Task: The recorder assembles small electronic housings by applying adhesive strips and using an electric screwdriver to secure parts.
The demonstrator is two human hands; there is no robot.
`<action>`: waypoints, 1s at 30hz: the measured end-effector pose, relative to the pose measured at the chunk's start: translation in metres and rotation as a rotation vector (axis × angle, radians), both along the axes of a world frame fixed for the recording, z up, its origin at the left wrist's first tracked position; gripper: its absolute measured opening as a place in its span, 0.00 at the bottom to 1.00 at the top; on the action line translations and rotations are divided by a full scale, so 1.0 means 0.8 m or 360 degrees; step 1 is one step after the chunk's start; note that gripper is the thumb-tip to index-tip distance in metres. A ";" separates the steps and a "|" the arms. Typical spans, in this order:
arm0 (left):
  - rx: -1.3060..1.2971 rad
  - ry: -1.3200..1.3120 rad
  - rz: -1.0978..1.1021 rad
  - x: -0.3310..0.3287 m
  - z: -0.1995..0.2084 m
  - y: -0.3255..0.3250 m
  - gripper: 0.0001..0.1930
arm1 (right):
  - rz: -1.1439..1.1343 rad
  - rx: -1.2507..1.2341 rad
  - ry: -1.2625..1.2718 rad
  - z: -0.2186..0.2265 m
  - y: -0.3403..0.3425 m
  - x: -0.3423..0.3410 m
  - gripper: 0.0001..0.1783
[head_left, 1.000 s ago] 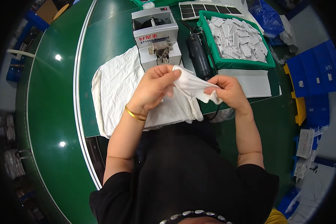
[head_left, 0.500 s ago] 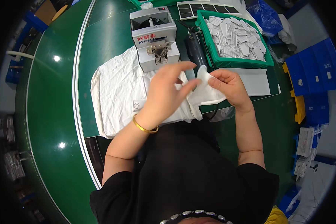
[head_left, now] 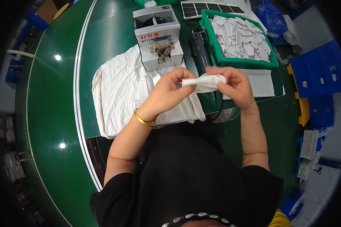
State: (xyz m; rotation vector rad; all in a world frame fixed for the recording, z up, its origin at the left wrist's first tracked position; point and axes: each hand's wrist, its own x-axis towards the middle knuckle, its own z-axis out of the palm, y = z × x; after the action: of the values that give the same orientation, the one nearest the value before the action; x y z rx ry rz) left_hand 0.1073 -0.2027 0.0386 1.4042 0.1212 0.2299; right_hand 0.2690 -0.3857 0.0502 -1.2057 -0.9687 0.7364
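Note:
A small white cloth (head_left: 206, 84), folded and partly smeared by motion, is stretched between my hands above the table's front edge. My left hand (head_left: 169, 92) pinches its left end between thumb and fingers. On the other side my right hand (head_left: 236, 86) grips the cloth's right end, thumb in front and fingers behind. Left of the cloth, white plastic parts (head_left: 148, 86) lie partly behind my left hand, one with a round-holed grille (head_left: 139, 103). They rest on a larger crumpled white cloth (head_left: 115, 96). Beyond my hands lies a black electric screwdriver (head_left: 201, 53) with its cable.
A light grey screw feeder (head_left: 158, 41) stands at the larger cloth's far edge. To its right, a green bin (head_left: 250, 64) holds many flat white pieces. Near that are a white sheet (head_left: 259, 84) and a black-panelled sheet (head_left: 212, 9). Blue bins (head_left: 318, 72) stand far right.
My left hand has closed on the left end of the small cloth after hovering apart from it. The cloth has gone from hanging in my right hand to being stretched sideways.

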 end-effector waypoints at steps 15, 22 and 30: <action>0.0138 0.0091 0.0129 -0.017 -0.003 -0.005 0.16 | -0.0568 -0.0141 0.0660 0.016 0.009 0.013 0.10; 0.0983 -0.0309 0.0870 0.001 0.007 -0.033 0.14 | -0.0372 -0.0268 0.0349 -0.001 0.028 -0.019 0.11; -0.0443 -0.0316 0.0449 0.009 -0.027 -0.052 0.20 | -0.0390 -0.0070 0.0581 -0.022 0.043 -0.045 0.12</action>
State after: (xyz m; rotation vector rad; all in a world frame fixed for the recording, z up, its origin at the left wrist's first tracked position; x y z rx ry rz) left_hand 0.1145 -0.2443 0.0169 1.0782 0.1797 0.5634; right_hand 0.2332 -0.3509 0.0324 -1.1526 -0.4958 0.7509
